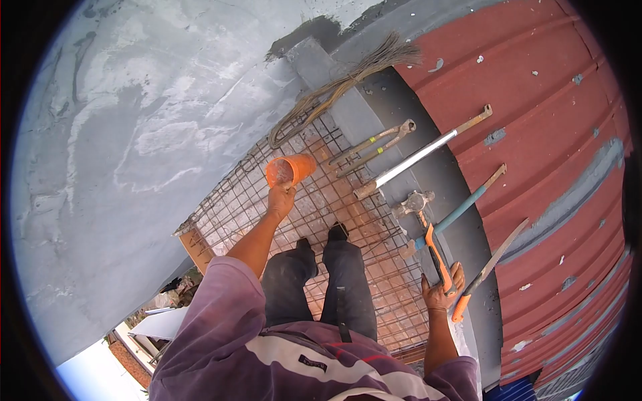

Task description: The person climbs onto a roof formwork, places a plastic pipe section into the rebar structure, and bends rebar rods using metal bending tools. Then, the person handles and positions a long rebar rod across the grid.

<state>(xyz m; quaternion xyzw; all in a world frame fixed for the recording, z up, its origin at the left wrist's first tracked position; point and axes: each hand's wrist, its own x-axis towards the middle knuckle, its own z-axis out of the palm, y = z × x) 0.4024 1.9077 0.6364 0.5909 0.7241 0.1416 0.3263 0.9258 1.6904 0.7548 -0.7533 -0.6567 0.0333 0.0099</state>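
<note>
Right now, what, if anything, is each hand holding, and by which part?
Your left hand grips the orange container by its rim. Your right hand is at the handle end of the hammer; whether its grip is closed can't be told.

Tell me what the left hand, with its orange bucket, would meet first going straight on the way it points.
Past the orange bucket it holds, the left hand would probably meet the wire bundle; depth is unclear, so it might pass above it.
</note>
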